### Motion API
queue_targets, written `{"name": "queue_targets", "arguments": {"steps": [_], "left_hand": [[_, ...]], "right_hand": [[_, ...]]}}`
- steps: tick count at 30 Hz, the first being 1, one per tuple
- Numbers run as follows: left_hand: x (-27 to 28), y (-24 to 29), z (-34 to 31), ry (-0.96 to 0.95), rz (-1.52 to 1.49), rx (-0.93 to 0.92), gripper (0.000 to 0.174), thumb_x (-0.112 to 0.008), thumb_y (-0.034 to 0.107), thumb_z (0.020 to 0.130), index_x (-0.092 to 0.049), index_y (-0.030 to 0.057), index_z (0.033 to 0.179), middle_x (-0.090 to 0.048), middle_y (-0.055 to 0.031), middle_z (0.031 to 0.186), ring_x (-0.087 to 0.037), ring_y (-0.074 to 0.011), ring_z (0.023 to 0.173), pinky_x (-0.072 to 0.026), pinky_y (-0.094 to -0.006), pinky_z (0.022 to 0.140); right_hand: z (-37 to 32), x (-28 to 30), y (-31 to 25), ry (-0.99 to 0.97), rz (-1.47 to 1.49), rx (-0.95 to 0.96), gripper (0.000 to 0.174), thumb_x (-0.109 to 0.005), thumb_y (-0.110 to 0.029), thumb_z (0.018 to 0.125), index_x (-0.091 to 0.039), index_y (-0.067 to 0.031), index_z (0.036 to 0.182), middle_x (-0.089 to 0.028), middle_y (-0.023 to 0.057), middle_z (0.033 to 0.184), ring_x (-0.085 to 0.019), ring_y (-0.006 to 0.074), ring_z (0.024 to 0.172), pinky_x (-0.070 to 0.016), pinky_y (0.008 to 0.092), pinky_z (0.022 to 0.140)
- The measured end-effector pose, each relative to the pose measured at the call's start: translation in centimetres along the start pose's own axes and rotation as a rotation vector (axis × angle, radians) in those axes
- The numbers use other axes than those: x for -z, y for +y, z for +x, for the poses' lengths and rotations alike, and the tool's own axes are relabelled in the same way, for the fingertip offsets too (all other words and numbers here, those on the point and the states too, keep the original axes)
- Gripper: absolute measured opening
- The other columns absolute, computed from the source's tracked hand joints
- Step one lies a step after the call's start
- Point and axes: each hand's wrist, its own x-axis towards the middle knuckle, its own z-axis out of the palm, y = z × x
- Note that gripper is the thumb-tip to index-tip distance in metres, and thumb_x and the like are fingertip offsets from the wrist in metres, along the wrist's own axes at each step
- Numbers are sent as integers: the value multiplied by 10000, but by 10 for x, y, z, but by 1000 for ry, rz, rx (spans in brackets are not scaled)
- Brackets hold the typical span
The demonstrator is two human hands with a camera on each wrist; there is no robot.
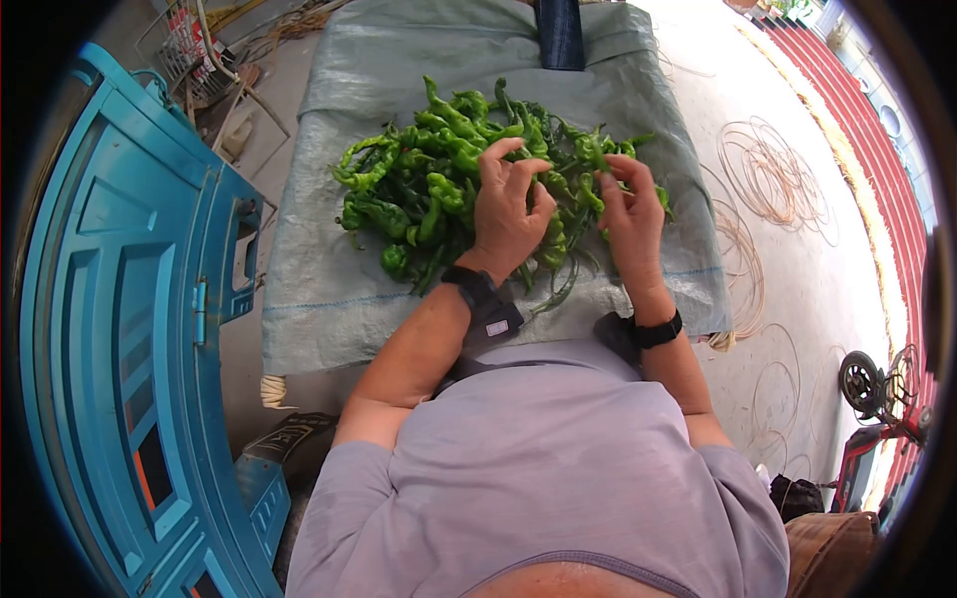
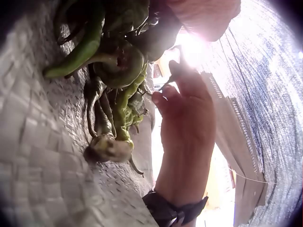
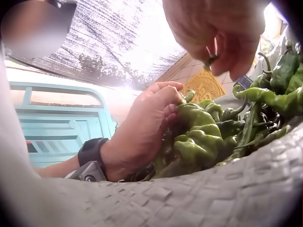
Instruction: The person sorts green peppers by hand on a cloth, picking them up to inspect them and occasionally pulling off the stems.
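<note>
A heap of green peppers (image 1: 436, 189) lies on a pale woven sheet (image 1: 329, 309). The left hand (image 1: 511, 204) is over the middle of the heap, its fingers bent and apart from the thumb; in the right wrist view the left hand (image 3: 139, 125) has its fingertips beside the stem of a light green pepper (image 3: 201, 130). Over the heap's right side, the right hand (image 1: 633, 214) pinches a slim green pepper between thumb and fingers. The right wrist view has the right hand (image 3: 218, 33) at the top, a small green tip at its fingers. Bent fingers partly hide the pinched pepper.
A dark blue strip (image 1: 560, 35) lies at the sheet's far edge. To the left stands a blue panelled structure (image 1: 130, 299). Coiled cords (image 1: 773, 174) are on the floor to the right, with a wheeled red item (image 1: 862, 448) lower down.
</note>
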Motion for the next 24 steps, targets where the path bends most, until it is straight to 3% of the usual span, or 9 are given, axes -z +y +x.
{"name": "queue_targets", "arguments": {"steps": [2,5,9,10,13,16,18,21,24], "left_hand": [[0,-1,1,6,-17,-4,342,-632,-11,795,-632,99,1120,-451,-154,1331,-546,-232,928,-492,-348,763],[0,-3,2,25,-24,-31,348,-627,-24,793,-625,93,1120,-442,-161,1334,-563,-236,905,-498,-349,744],[4,0,2,20,-45,3,364,-618,-45,790,-611,78,1132,-428,-171,1333,-598,-253,902,-515,-369,756],[3,0,2,23,-53,7,362,-615,-44,794,-610,76,1135,-427,-170,1336,-592,-249,915,-514,-365,758],[3,-2,1,-5,-92,23,318,-614,-17,838,-608,71,1143,-427,-169,1338,-569,-241,945,-510,-356,762],[2,-5,2,56,-75,1,257,-605,10,912,-604,74,1161,-441,-147,1349,-549,-165,887,-509,-298,718],[2,-4,4,108,-130,3,260,-600,31,941,-582,64,1198,-442,-151,1346,-559,-167,874,-511,-301,729],[-2,-8,3,99,-188,47,303,-610,71,958,-550,53,1254,-482,-146,1298,-600,-184,872,-510,-319,775],[-3,-7,3,-2,-33,-6,266,-632,44,907,-619,81,1170,-551,-104,1208,-625,-213,873,-506,-363,804]], "right_hand": [[1,2,7,-65,-328,176,194,-666,-132,954,-673,-61,1134,-682,61,1007,-583,127,635,-497,289,608],[-10,-5,-6,-142,-309,75,180,-673,-146,941,-692,-75,1105,-693,79,1007,-640,184,737,-511,296,665],[-12,-1,-28,-492,-546,12,365,-665,-340,943,-639,-89,1208,-709,115,1018,-703,285,900,-538,376,750],[-15,-1,-19,-526,-550,57,529,-684,-428,906,-576,-102,1308,-714,142,1002,-703,322,928,-537,410,783],[-18,-4,-26,-718,-793,-48,625,-721,-429,863,-531,-116,1369,-717,165,987,-703,336,941,-537,412,795],[-16,-2,-23,-600,-570,-79,663,-748,-358,826,-514,-84,1382,-696,184,924,-694,342,867,-538,413,782],[-13,-3,-13,-483,-240,-57,609,-731,-313,849,-525,-70,1368,-674,165,895,-671,304,786,-533,401,759],[-8,9,-21,-299,-32,-204,532,-690,-297,898,-533,-92,1363,-672,142,907,-658,269,770,-526,401,742],[0,16,-22,-55,-110,-143,473,-660,-279,935,-537,-88,1350,-678,122,942,-663,276,793,-526,417,757]]}}
